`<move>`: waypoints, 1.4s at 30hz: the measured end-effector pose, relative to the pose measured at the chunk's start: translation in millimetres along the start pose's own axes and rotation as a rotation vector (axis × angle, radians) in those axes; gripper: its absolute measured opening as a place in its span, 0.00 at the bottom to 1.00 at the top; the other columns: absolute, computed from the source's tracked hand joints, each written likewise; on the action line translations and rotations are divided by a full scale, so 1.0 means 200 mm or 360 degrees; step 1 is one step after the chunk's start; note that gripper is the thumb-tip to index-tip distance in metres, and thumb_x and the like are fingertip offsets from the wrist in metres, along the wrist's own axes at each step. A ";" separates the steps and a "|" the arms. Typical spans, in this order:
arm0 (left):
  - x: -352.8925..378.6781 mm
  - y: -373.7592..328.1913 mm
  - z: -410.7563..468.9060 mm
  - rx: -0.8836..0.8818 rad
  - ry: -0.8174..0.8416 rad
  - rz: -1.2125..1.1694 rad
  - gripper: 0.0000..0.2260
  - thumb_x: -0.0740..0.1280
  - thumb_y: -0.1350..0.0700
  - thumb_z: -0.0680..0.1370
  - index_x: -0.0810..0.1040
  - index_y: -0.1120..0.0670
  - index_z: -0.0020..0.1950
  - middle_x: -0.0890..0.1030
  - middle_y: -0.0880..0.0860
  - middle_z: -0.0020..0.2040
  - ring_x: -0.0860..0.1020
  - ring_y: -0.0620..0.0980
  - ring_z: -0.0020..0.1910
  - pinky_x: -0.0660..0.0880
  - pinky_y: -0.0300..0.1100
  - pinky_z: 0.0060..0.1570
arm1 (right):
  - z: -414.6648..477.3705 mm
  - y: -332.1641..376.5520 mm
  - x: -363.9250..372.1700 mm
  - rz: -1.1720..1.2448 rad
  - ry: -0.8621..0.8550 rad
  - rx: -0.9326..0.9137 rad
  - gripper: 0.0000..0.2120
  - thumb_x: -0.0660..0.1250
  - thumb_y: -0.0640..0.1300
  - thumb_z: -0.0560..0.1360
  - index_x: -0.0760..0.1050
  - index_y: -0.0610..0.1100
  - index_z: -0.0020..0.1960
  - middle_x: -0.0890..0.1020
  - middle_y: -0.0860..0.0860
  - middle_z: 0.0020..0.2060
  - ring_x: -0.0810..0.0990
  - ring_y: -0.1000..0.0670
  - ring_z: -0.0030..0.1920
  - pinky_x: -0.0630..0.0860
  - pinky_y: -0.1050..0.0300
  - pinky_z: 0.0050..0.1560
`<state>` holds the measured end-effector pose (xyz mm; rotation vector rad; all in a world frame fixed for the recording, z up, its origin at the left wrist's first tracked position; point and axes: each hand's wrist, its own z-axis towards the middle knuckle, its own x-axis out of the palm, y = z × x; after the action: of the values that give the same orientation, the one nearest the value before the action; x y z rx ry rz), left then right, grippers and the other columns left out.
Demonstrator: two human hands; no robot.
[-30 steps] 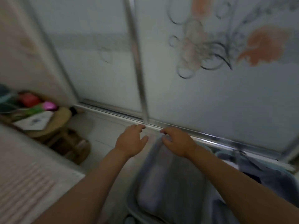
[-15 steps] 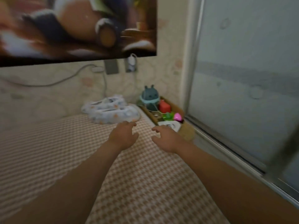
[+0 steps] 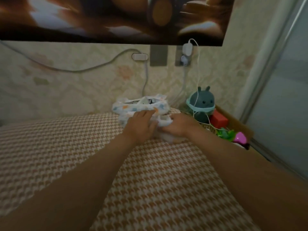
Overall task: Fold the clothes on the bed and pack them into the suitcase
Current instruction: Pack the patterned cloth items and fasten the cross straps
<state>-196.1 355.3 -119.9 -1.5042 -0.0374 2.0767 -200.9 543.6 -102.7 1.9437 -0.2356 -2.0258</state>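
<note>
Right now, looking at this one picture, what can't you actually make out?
Suitcase: not in the head view at all.
Printed garment: its type cannot be told; it is crumpled, and the left hand and right hand cover part of it.
Left hand's palm side: hidden by its own back, so its grip is unclear.
Wall picture: blurred, and cut off by the top edge.

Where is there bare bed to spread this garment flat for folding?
Bare checked cover lies wide open left of the left forearm, and a narrower strip runs between the forearms. Crowded: the patterned garment under the left hand and right hand by the wall, and the toy box at the bed's right.
</note>
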 end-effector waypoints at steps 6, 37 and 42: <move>-0.06 0.07 0.04 -0.0215 0.0524 0.0123 0.29 0.47 0.27 0.74 0.74 0.37 0.67 0.73 0.47 0.70 0.71 0.52 0.68 0.65 0.56 0.69 | 0.13 0.10 -0.01 0.0298 -0.0008 -0.0173 0.14 0.62 0.48 0.78 0.81 0.44 0.39 0.84 0.47 0.37 0.82 0.48 0.36 0.80 0.46 0.43; -0.11 -0.08 -0.32 -0.0925 0.0558 -0.0147 0.59 0.70 0.26 0.61 0.42 0.48 0.80 0.47 0.57 0.80 0.49 0.62 0.78 0.54 0.56 0.75 | -0.23 0.21 -0.03 -0.0097 0.0323 0.0042 0.64 0.73 0.74 0.57 0.44 0.53 0.81 0.56 0.47 0.79 0.58 0.43 0.77 0.61 0.44 0.74; -0.15 -0.08 -0.47 -0.0927 0.0523 -0.0306 0.59 0.77 0.34 0.59 0.47 0.46 0.80 0.51 0.55 0.79 0.51 0.58 0.78 0.63 0.55 0.72 | -0.43 0.14 -0.01 -0.0243 0.0287 0.0143 0.61 0.71 0.73 0.60 0.42 0.53 0.81 0.56 0.46 0.79 0.60 0.42 0.76 0.64 0.45 0.72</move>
<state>-100.7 327.2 -122.2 -2.0696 -0.6824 1.7171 -113.1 527.2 -96.7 2.2474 -0.1410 -1.9450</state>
